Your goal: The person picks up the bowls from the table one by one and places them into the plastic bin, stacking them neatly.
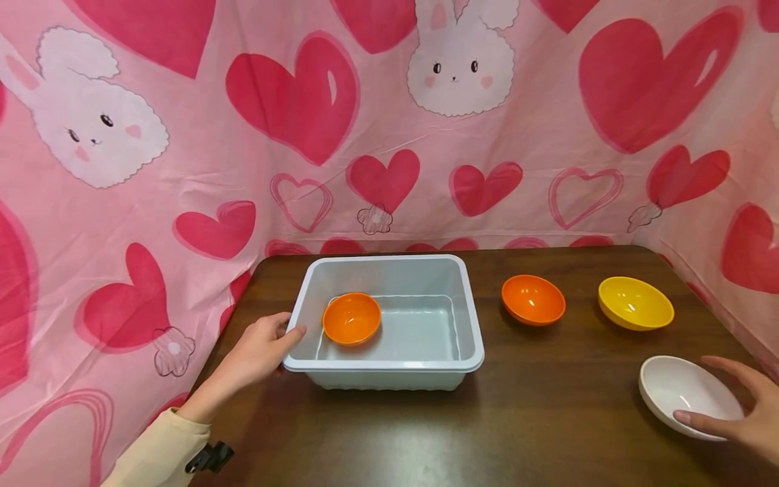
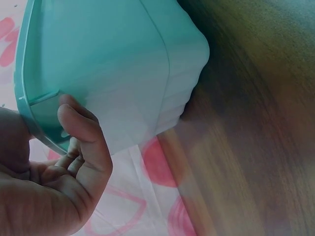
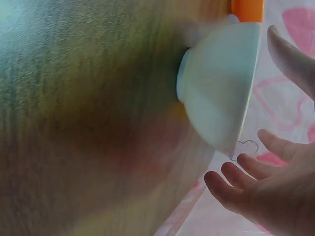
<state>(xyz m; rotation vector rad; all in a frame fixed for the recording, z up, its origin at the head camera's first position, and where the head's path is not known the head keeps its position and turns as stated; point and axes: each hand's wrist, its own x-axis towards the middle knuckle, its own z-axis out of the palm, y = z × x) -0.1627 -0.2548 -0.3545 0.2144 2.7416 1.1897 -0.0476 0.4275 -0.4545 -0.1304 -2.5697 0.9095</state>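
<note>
A pale grey-blue plastic basin (image 1: 389, 366) stands on the table, with an orange bowl (image 1: 351, 318) inside on its left side. My left hand (image 1: 262, 348) grips the basin's left rim, thumb over the edge and fingers curled beneath it, as the left wrist view (image 2: 74, 167) also shows. At the right, my right hand (image 1: 745, 409) spreads around a white bowl (image 1: 688, 389), thumb over the near rim and fingers past the far side. In the right wrist view the fingers (image 3: 241, 179) are straight to slightly bent and apart from that bowl.
A second orange bowl (image 1: 533, 299) sits right of the basin, and a yellow bowl (image 1: 635, 304) farther right, behind the white one. The dark wooden table (image 1: 517, 433) is bordered at the back and sides by a pink curtain (image 1: 389, 135) with hearts and rabbits.
</note>
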